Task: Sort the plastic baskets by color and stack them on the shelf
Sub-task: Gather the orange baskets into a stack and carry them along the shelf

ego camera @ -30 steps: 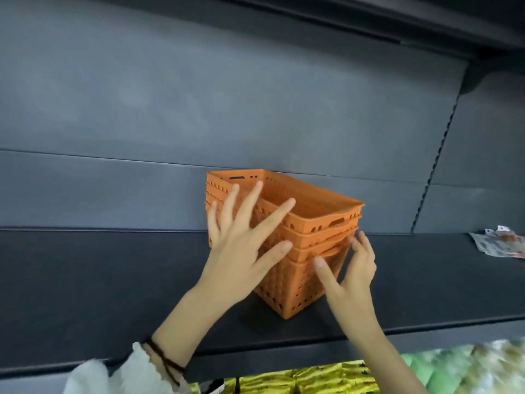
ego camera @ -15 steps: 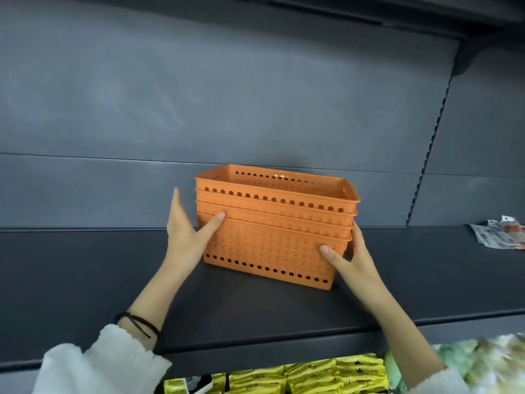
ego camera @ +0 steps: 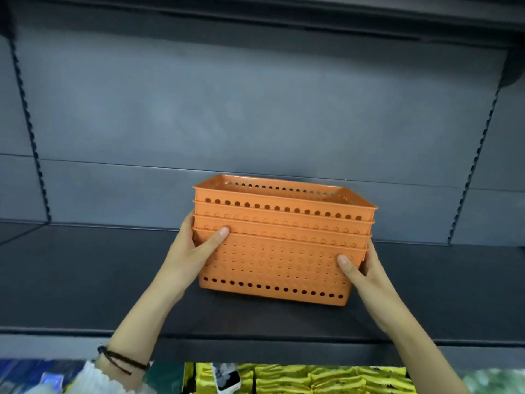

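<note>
A nested stack of several orange perforated plastic baskets stands upright on the dark shelf, its long side facing me. My left hand grips the stack's left end, thumb across the front wall, fingers hidden behind. My right hand clasps the right end with its thumb on the front wall. No baskets of another color are in view.
The shelf's grey back panel rises close behind the stack, with slotted uprights at left and right. Another shelf hangs overhead. Yellow packaged goods fill the level below.
The stack has been turned from corner-on to long side facing me and set square. Both hands went from spread fingers to holding its two ends.
</note>
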`<state>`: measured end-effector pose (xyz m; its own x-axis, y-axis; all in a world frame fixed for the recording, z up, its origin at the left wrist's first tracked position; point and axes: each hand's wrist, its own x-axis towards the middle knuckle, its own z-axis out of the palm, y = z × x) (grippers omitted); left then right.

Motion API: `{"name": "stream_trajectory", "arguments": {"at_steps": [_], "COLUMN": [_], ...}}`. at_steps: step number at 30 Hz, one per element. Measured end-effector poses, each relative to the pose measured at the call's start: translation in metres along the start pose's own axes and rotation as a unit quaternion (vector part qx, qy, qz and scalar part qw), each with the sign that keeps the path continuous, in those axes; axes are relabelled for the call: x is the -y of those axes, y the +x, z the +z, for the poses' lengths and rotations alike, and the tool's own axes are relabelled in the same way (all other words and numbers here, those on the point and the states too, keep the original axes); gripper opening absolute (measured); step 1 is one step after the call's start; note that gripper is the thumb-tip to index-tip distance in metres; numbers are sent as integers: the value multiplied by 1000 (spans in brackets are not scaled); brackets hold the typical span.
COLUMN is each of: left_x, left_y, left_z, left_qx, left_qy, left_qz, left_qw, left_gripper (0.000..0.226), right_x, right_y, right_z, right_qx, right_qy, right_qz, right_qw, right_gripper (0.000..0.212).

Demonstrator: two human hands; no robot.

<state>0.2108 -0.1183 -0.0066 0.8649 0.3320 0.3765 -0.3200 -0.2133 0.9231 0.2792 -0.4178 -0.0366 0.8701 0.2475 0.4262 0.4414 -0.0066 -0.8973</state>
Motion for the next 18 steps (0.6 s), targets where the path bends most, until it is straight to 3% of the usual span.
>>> {"name": "stream_trajectory", "arguments": {"at_steps": [6,18], "left_x": [-28,-92], "left_y": [-57,-244], "left_z": [-72,-283], "left_qx": [-82,-262], "left_qy": [24,98], "left_qz": [21,-1], "left_qw": [996,960], "left_gripper": [55,56], "right_x": [33,103], "right_y": [-19,-122], "right_z": [66,281], "right_qx": [60,223], "right_qy": [70,176], "right_qz": [-30,-24], "right_qw": [995,958], "right_gripper": [78,96]}}
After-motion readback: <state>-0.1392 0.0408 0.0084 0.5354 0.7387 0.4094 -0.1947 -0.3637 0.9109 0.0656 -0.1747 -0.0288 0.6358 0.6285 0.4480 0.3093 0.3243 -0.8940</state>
